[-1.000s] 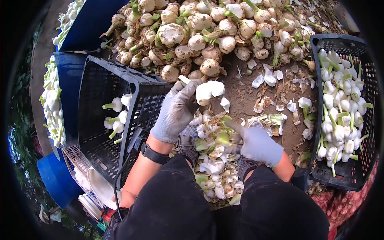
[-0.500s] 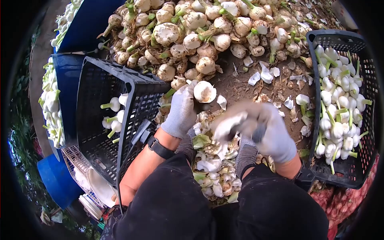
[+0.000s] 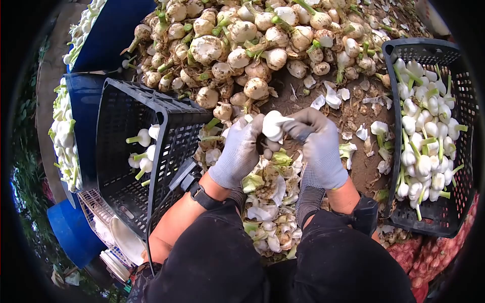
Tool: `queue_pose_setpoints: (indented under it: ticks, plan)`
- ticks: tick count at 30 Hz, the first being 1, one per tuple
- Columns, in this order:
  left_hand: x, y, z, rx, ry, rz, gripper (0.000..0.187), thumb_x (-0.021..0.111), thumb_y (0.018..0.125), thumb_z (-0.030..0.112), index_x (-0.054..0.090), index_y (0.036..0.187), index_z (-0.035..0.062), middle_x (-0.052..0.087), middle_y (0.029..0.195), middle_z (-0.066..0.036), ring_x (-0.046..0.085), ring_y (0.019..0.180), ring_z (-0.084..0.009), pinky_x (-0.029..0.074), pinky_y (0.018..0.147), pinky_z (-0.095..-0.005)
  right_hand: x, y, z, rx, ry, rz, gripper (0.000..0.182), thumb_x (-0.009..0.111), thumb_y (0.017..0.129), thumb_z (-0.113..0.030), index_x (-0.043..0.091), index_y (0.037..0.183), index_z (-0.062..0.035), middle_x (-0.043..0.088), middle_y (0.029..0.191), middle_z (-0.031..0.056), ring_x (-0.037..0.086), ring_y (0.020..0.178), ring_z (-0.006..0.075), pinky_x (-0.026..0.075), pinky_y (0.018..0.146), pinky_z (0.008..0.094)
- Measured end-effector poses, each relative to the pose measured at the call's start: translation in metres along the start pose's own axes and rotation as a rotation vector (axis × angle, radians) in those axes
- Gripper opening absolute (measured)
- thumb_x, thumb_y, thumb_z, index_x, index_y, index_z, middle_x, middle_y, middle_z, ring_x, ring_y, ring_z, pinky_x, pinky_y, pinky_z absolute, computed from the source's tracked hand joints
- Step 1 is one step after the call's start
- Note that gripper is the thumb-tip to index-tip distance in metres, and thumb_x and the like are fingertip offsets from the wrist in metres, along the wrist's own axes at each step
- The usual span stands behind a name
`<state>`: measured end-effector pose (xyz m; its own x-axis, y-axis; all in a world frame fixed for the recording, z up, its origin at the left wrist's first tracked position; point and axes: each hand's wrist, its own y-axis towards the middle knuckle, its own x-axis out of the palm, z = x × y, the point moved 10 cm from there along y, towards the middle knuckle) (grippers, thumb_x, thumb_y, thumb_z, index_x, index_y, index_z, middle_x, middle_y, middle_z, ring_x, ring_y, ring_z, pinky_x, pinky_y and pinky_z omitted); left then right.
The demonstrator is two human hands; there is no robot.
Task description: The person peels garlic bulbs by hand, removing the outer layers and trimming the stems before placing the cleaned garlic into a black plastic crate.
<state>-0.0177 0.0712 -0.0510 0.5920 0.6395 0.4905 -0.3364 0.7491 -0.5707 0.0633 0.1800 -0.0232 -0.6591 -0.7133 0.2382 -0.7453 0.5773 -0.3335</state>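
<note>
A white, cleaned-looking garlic bulb (image 3: 273,126) is held up over the ground between my two hands. My left hand (image 3: 237,151), in a pale knit glove with soiled fingers, is closed around the bulb's left side. On the other side my right hand (image 3: 323,146), gloved alike, pinches a white strip of skin at the bulb's edge. Something dark grey sits at the right fingers; its kind is not clear. Below the hands, loose garlic peelings (image 3: 273,217) cover the ground between my feet.
A heap of unpeeled garlic (image 3: 237,45) rises ahead. At right stands a black crate (image 3: 396,217) of white garlic bulbs; at left, a tilted black crate (image 3: 131,91) holds several. Blue containers (image 3: 88,116) with garlic stand farther left. Red net sacks (image 3: 434,262) lie at lower right.
My right hand, blurred before, has moved up and left to meet the bulb. The bulb showed a brownish face before; now a smooth white side shows. The left hand has shifted slightly right and down.
</note>
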Motion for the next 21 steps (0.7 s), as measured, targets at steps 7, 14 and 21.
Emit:
queue_pose_setpoints:
  ticks: [7, 14, 21]
  plan:
    - [-0.021, -0.006, 0.005, 0.049, -0.038, 0.175, 0.026, 0.059, 0.098, 0.029, 0.057, 0.099, 0.0027, 0.066, 0.084, -0.008, 0.066, 0.067, -0.0158, 0.053, 0.051, -0.0251, -0.089, 0.012, 0.022, 0.161, 0.085, 0.329, 0.025, 0.056, 0.093, -0.011, 0.057, 0.114, 0.0034, 0.063, 0.105, 0.019, 0.065, 0.088, 0.0182, 0.059, 0.083, 0.0366]
    - [-0.016, 0.005, -0.006, 0.078, 0.004, 0.11, 0.032, 0.054, 0.1, 0.031, 0.061, 0.105, -0.0007, 0.066, 0.098, -0.007, 0.066, 0.083, -0.0122, 0.057, 0.077, -0.0269, 0.026, -0.016, -0.037, -0.508, -0.855, -0.051, 0.025, 0.071, 0.083, -0.008, 0.061, 0.106, -0.0026, 0.066, 0.103, 0.0099, 0.065, 0.091, 0.0202, 0.054, 0.076, 0.0347]
    - [0.0, -0.003, -0.007, 0.078, -0.118, -0.014, 0.033, 0.058, 0.098, 0.031, 0.056, 0.107, -0.0012, 0.064, 0.105, -0.011, 0.067, 0.09, -0.0187, 0.058, 0.079, -0.0299, -0.049, 0.021, -0.006, -0.169, -0.604, 0.336, 0.016, 0.051, 0.086, 0.009, 0.058, 0.099, 0.0019, 0.063, 0.087, 0.0059, 0.058, 0.082, 0.0105, 0.047, 0.071, 0.0245]
